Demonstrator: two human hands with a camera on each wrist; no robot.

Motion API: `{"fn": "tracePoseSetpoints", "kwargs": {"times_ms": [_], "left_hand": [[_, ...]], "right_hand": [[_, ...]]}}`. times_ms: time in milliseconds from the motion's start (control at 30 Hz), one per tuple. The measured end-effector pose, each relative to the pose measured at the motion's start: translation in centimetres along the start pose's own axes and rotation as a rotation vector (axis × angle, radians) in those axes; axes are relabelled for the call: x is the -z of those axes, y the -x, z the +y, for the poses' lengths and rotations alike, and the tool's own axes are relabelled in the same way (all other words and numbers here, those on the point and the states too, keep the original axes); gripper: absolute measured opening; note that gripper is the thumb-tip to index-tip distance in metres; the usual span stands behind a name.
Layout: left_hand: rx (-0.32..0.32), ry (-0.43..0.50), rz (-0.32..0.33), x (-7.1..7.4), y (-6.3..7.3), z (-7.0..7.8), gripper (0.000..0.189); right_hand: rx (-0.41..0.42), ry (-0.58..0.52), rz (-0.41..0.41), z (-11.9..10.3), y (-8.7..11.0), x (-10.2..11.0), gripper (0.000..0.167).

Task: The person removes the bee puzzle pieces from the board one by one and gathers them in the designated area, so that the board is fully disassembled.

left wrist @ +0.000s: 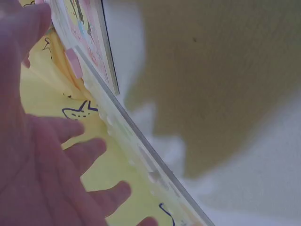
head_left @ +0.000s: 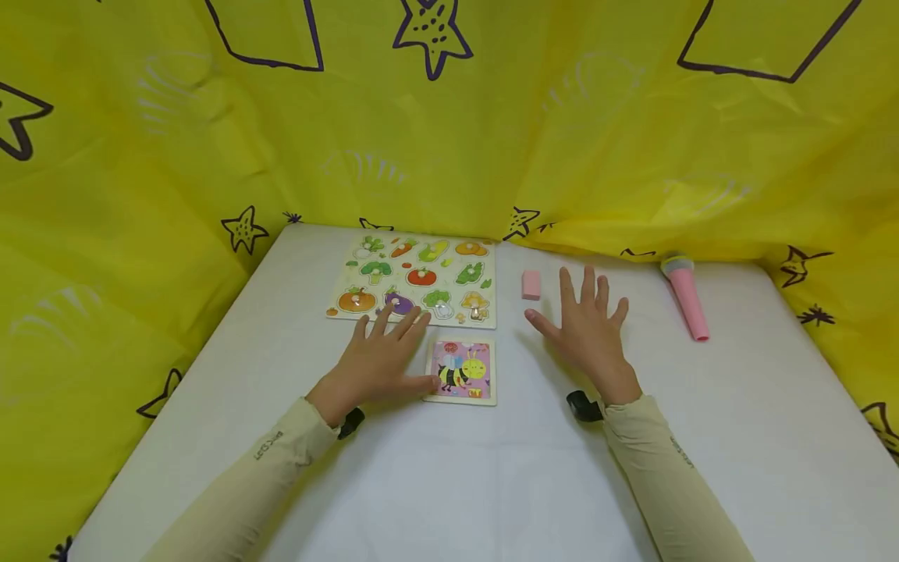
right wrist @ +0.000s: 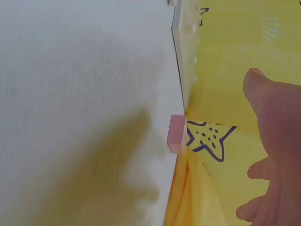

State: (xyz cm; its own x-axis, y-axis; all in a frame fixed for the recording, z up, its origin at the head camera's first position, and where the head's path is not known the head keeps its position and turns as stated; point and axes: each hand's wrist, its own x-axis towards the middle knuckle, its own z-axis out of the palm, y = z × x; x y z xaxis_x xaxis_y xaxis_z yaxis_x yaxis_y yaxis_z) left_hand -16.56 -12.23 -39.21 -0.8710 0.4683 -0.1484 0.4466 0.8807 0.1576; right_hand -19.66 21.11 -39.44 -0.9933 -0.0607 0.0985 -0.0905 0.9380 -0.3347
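The left grip (head_left: 377,363) is hovering by a square bee board (head_left: 467,373) on the worktop (head_left: 485,484), the right grip (head_left: 590,329) near an oblong pink block (head_left: 531,285), all fingers apart; sleeve lettering (head_left: 268,446) is looking illegible.

Curtained-off nook, room type unclear: yellow star-print curtain (head_left: 477,140) round white table (head_left: 463,484); vegetable puzzle (head_left: 421,276), bee puzzle (head_left: 472,371), toy microphone (head_left: 688,304).

We find free worktop (head_left: 485,484) between the forearms (head_left: 670,468), running up to the bee puzzle (head_left: 461,371). The left hand (head_left: 379,363) obstructs that puzzle's left edge; its fingers (head_left: 382,324) cross the near edge of the vegetable board (head_left: 447,284). A pink block (head_left: 531,286) stands between board and right hand (head_left: 588,336). Bare surface separates that hand from the microphone (head_left: 687,300). The yellow curtain (head_left: 449,156) bars the far side.
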Motion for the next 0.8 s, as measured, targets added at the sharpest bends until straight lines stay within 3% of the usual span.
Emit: {"fn": "tracePoseSetpoints", "kwargs": {"times_ms": [133,267,567,800], "left_hand": [[-0.019,0.026,-0.087,-0.2,0.1,0.4,0.103],[-0.007,0.037,-0.122,-0.5,0.2,0.5,0.099],[0.02,0.05,-0.124,-0.7,0.2,0.8,0.094],[0.024,0.056,-0.125,-0.9,0.4,0.8,0.095]], "right_hand": [[0.001,-0.031,-0.03,-0.6,-0.1,0.1,0.099],[0.013,-0.075,-0.064,-1.4,-0.1,-0.2,0.097],[0.142,-0.237,-0.153,-4.9,-0.4,-1.3,0.082],[0.236,-0.219,-0.202,-8.0,-0.4,-2.6,0.071]]}}
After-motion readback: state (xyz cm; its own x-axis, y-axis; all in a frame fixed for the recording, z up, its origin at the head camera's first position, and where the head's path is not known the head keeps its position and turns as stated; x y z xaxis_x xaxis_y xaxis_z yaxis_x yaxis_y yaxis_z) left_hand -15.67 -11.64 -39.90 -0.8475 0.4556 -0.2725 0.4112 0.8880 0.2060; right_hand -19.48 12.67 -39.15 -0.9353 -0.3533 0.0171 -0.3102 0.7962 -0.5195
